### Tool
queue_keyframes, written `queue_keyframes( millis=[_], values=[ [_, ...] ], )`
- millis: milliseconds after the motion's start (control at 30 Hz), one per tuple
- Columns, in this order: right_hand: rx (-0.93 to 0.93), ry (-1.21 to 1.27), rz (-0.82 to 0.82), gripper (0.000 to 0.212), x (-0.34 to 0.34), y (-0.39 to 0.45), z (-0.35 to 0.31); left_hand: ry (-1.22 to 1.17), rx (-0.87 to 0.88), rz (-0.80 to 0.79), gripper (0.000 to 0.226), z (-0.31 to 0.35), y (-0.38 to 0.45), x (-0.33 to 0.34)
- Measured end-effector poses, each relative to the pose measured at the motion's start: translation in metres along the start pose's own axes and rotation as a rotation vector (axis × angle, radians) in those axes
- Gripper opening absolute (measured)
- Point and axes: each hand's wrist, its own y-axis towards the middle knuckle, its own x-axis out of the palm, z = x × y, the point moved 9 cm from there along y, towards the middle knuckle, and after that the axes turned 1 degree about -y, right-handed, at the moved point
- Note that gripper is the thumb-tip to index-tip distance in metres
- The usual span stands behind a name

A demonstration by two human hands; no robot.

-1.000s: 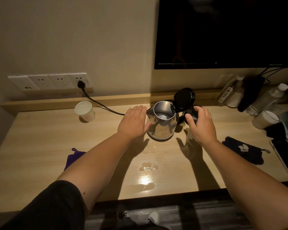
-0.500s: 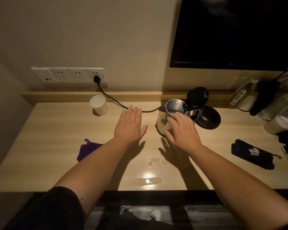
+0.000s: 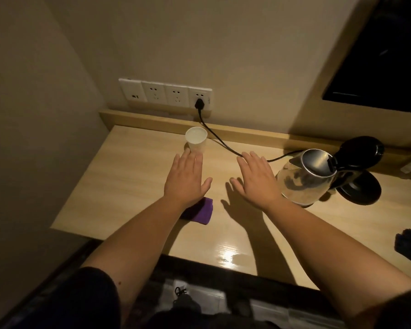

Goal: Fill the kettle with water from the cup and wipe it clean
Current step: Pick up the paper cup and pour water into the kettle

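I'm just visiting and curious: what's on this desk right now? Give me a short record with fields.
kettle: steel, lid flipped open, standing beside its black base
cup: white paper, upright near the wall
cloth: purple, partly under the left forearm
left hand: open, fingers straight, fingertips close to the cup
right hand: open, holding nothing
cord: black, plugged into the wall socket

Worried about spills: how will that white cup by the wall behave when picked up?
The paper cup looks thin-walled, so it probably dents if squeezed. Its narrow base suggests it tips easily. It seems filled near the rim, so water may slop out.
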Motion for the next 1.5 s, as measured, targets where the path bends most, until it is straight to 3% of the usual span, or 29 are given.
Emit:
queue_keyframes(
  millis=[367,767,933,1100,1200,1300,1500],
  values=[
    [0.138,0.044,-0.051,0.066,0.044,0.068,-0.052,-0.177,-0.036,-0.022,0.076,-0.09,0.039,0.049],
    [0.294,0.02,-0.13,0.065,0.111,0.086,-0.024,-0.749,-0.293,-0.156,0.108,-0.104,0.113,0.129],
    [0.44,0.047,-0.128,0.064,0.116,0.036,0.005,-0.984,-0.342,-0.115,0.107,-0.093,0.133,0.148],
    [0.75,0.077,-0.049,0.058,0.123,-0.08,0.055,-1.114,-0.391,-0.072,0.101,-0.09,0.143,0.156],
    [0.899,0.025,-0.157,0.066,0.138,-0.121,0.077,-1.14,-0.416,-0.051,0.097,-0.092,0.144,0.158],
    [0.934,0.037,-0.234,0.079,0.154,-0.129,0.082,-1.112,-0.423,-0.041,0.096,-0.091,0.146,0.156],
    [0.922,0.031,-0.248,0.081,0.158,-0.13,0.084,-1.098,-0.459,-0.039,0.088,-0.085,0.144,0.15]
  ],
)
